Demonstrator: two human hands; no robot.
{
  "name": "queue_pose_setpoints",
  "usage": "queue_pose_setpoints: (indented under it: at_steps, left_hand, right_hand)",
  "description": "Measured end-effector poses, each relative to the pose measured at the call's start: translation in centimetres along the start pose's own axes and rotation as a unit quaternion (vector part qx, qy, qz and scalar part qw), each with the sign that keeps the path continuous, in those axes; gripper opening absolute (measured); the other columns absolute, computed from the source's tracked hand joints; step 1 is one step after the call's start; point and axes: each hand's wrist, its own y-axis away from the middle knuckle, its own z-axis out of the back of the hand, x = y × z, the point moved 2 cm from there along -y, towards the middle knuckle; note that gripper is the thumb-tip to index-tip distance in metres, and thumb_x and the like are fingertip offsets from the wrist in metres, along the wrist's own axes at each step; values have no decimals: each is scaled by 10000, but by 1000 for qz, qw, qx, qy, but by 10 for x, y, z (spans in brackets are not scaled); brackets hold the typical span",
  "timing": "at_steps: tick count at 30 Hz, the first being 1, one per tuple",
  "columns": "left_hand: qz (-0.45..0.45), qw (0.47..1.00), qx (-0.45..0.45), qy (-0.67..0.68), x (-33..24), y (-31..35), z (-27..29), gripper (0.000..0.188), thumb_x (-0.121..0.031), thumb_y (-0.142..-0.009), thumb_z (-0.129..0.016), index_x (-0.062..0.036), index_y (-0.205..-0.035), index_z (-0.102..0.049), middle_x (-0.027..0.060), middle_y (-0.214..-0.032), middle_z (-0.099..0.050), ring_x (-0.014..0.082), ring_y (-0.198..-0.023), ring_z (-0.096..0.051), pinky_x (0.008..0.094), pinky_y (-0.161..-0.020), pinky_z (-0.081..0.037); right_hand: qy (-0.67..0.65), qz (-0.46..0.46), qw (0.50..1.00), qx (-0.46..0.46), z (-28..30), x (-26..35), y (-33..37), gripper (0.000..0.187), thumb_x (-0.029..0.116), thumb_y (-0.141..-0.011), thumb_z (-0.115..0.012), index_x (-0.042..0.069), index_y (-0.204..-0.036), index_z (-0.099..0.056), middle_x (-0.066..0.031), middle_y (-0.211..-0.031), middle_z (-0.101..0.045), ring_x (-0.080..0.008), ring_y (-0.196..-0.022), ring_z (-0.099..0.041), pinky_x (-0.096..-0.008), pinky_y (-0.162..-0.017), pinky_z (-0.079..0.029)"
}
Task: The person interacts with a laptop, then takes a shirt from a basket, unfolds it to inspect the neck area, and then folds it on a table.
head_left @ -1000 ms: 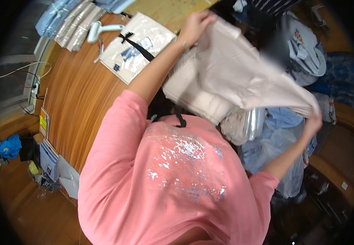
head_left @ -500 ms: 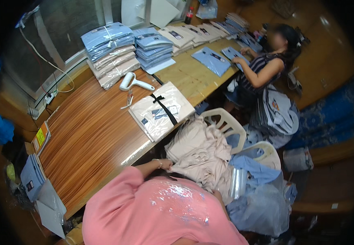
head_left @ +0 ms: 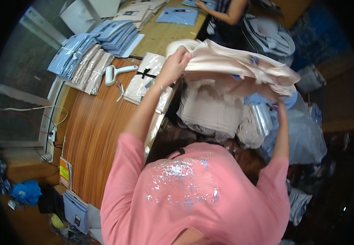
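A pale pink garment (head_left: 230,61), with a small dark blue mark on it, is stretched in the air between my two hands. My left hand (head_left: 177,65) is closed on its left end, above the edge of the table. At the garment's lower right end my right hand (head_left: 280,107) grips it, fingers partly hidden by the cloth. Below hangs more pale pink clothing (head_left: 209,108), heaped beside the table. A roll of clear plastic (head_left: 262,119) and blue clothing in a clear bag (head_left: 297,136) lie to its right.
On the wood-grain table (head_left: 91,134) are a white lint roller (head_left: 110,75) and a bagged cream garment with a black ribbon (head_left: 144,83). Bagged blue shirts (head_left: 69,57) are stacked at the back left. Across the table's far end, a co-worker's arm (head_left: 222,16) reaches over a blue package.
Both hands have risen and moved away from my body, lifting the pale pink garment off the heap and spreading it. The view has shifted, so the table and co-worker appear elsewhere.
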Motion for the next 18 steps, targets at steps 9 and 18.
queue_pose_setpoints:
  at_steps: [9, 18]
  left_hand:
    - [-65, 976, -204, -38, -2, -28, 49, 225, -227, -921, -539, -3, -926, -523, 157, -745, -552, 214, -666, -491, 321, -639, -425]
    - [-82, 967, -188, 152, -15, -38, 84, 151, -169, -924, -575, -42, -964, -504, -12, -811, -573, 24, -714, -485, 164, -605, -389]
  right_hand:
    - [51, -9, 995, 84, -27, 5, -11, 224, 107, -823, -609, 39, -1035, -632, -28, -970, -644, -139, -907, -596, -287, -840, -454]
    - [-422, -61, 904, 18, -75, 20, -50, 293, 208, -904, -520, 40, -1144, -531, -86, -1091, -592, -204, -1046, -552, -365, -933, -443]
